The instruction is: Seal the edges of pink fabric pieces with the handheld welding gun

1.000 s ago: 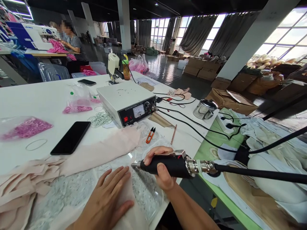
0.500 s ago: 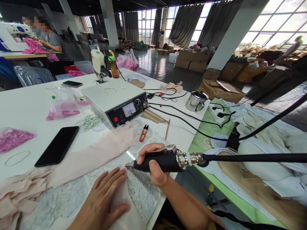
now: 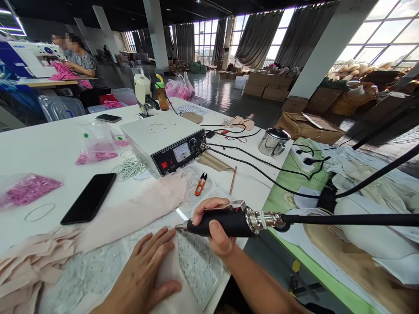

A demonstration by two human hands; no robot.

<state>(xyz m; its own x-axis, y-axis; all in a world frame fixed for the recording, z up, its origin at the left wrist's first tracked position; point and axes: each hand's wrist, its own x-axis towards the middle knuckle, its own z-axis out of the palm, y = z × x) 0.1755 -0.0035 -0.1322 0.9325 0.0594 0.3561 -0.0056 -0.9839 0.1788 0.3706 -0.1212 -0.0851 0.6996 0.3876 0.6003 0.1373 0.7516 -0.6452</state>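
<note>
My right hand (image 3: 218, 226) is wrapped round the black body of an ultrasonic cutter (image 3: 225, 221), whose metal tip points left. Beside that tip, my left hand (image 3: 152, 261) lies flat with fingers stretched over pale pink fabric (image 3: 178, 283). Under the fabric is a speckled, plastic-covered board (image 3: 199, 270). A longer pale pink fabric piece (image 3: 137, 209) stretches away to the left, towards a pile of cut strips (image 3: 29, 266). Orange thread snips (image 3: 200, 184) rest beyond the cutter. The tip is close to the fabric's edge; whether it touches is hard to see.
A control box (image 3: 163, 141) with a meter stands behind, its cable running right. Around it are a black phone (image 3: 89, 198), rubber bands (image 3: 129, 168), bags of pink pieces (image 3: 32, 188), and a lidded steel mug (image 3: 274, 141). A green-covered table (image 3: 294, 174) adjoins at right.
The whole view has shifted slightly, so everything sits a little further right and lower. Both hands and the cutter keep nearly the same position over the fabric.
</note>
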